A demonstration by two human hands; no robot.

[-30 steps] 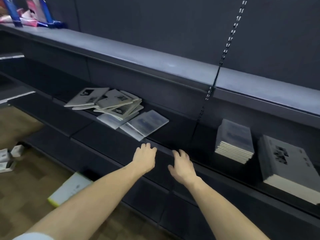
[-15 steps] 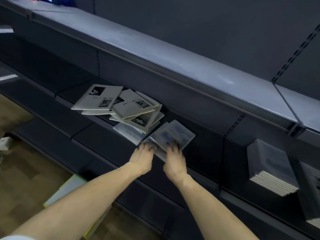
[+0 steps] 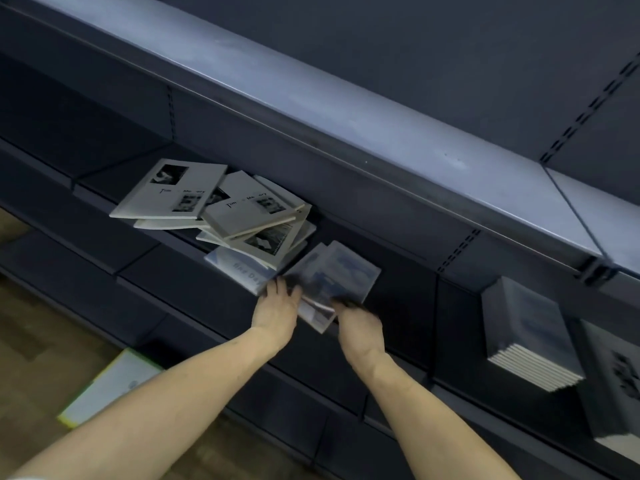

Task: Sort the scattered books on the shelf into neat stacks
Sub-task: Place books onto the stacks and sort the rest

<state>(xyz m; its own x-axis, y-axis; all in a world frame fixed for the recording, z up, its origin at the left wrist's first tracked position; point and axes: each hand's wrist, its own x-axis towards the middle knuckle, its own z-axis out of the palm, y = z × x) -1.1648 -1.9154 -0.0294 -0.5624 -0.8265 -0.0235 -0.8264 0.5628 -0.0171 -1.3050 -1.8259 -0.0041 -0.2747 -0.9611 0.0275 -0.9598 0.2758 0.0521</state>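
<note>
Two hands of yours meet at the blue-grey books (image 3: 337,271) on the dark shelf (image 3: 194,289): your left hand (image 3: 277,311) presses their left edge, your right hand (image 3: 360,327) curls onto their near corner. Beside them sprawls a loose heap of pale books (image 3: 221,209); a neat stack (image 3: 526,337) sits well to the right.

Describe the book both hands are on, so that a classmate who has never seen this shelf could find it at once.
Start at the dark middle shelf, below the long grey ledge. At its left lies a messy heap of pale books; go to the heap's right edge. There the left hand and right hand touch a bluish-grey book, darker than the cream ones.
</note>
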